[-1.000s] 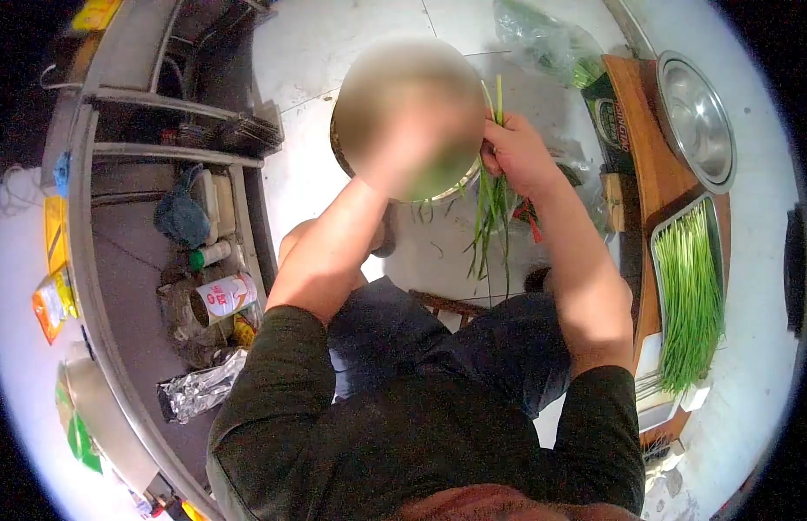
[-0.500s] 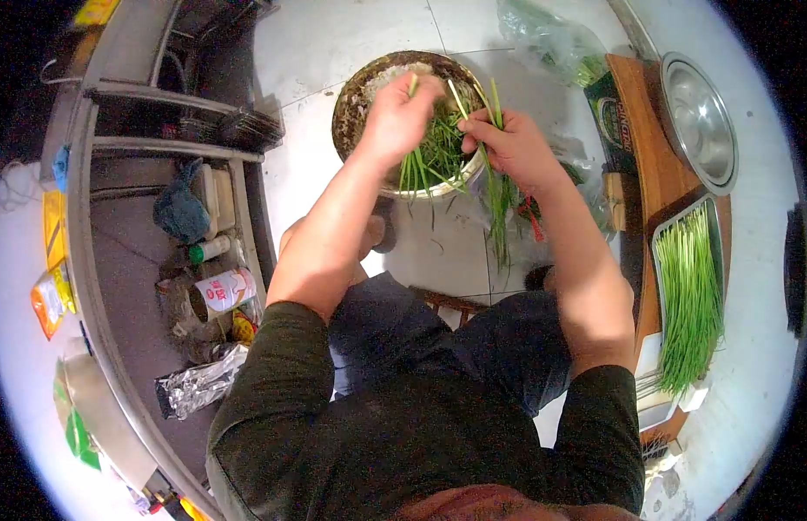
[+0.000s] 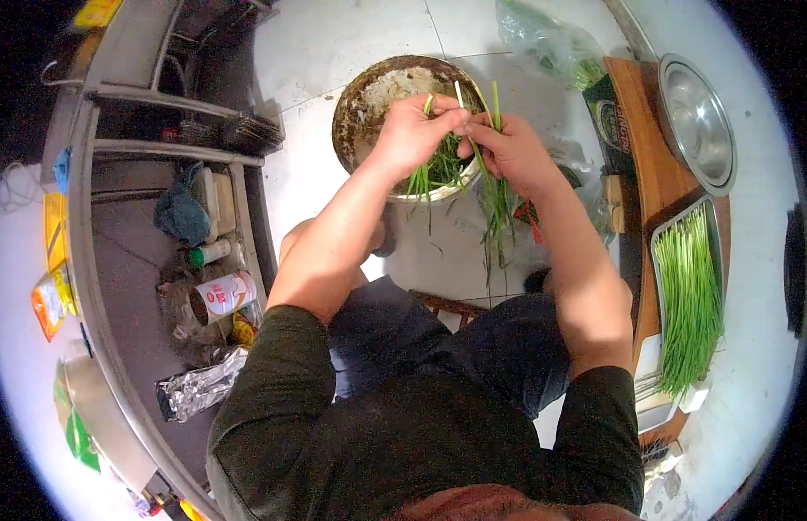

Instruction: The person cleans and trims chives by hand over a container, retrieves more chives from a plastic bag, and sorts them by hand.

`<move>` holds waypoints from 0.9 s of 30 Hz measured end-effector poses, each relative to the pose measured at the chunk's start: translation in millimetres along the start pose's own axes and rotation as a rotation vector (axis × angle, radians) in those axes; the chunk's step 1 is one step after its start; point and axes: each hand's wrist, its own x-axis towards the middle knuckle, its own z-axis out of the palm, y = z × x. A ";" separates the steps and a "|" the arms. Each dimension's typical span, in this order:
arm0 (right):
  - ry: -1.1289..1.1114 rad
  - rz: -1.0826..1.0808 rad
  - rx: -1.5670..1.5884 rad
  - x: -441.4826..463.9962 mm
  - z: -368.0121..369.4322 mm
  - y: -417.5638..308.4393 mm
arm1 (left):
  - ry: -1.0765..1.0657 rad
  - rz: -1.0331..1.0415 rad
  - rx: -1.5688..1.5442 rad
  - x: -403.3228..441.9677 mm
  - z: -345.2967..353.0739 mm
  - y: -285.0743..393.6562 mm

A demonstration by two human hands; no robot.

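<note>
My left hand (image 3: 414, 132) is closed around some garlic chives, their pale end poking up above the fingers and green leaves hanging below. Close beside it, my right hand (image 3: 515, 154) grips a few garlic chives (image 3: 497, 217), white stems upward, leaves dangling toward the floor. The fingertips of both hands meet, or nearly meet, at a pale stem. Beneath the hands stands a round, dirt-stained bucket (image 3: 356, 108), with green scraps (image 3: 443, 169) inside, partly hidden by my hands.
On the right, a tray of trimmed garlic chives (image 3: 688, 295) and a steel bowl (image 3: 701, 122) rest on a wooden board (image 3: 638, 113). A plastic bag with greens (image 3: 551, 39) lies beyond. At left is a metal shelf (image 3: 117, 208) holding a can (image 3: 225, 295).
My left hand has moved right and slightly down, bringing its fingers up to my right hand. The chives in my right hand hang a little lower and more to the left.
</note>
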 end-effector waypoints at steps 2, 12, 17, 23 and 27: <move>-0.022 0.012 0.029 -2.5 2.2 -4.5 | 0.032 -0.053 0.026 1.2 -1.2 1.6; -0.028 0.025 0.013 0.8 4.7 3.1 | 0.107 -0.145 -0.109 -1.4 12.3 7.8; 0.093 0.041 -0.067 5.3 8.4 6.4 | 0.157 -0.030 -0.101 4.6 2.4 -0.7; 0.066 -0.076 -0.194 9.9 2.3 18.9 | 0.099 -0.006 -0.070 2.1 6.5 -8.3; 0.077 -0.072 -0.262 10.5 3.2 19.6 | 0.024 0.026 -0.165 1.9 13.8 -8.7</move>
